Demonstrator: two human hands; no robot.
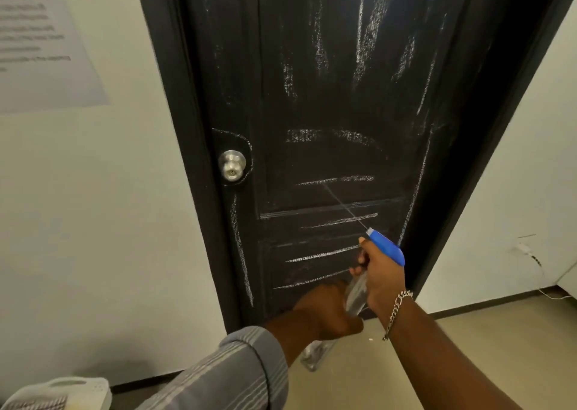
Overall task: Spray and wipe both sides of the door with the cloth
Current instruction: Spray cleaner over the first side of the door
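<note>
Interior corridor of an office or rental building: black paneled door (327,113) with keyed silver knob (231,165) at center, printed notice (40,41) taped to white wall (93,206) upper left, beige floor (468,331) lower right.

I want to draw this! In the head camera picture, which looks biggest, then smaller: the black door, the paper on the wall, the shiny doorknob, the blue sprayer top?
1. Black door
2. Paper, partly cut off at the picture's edge
3. Blue sprayer top, though it is nearer the camera
4. Doorknob, close in size to the sprayer top
</note>
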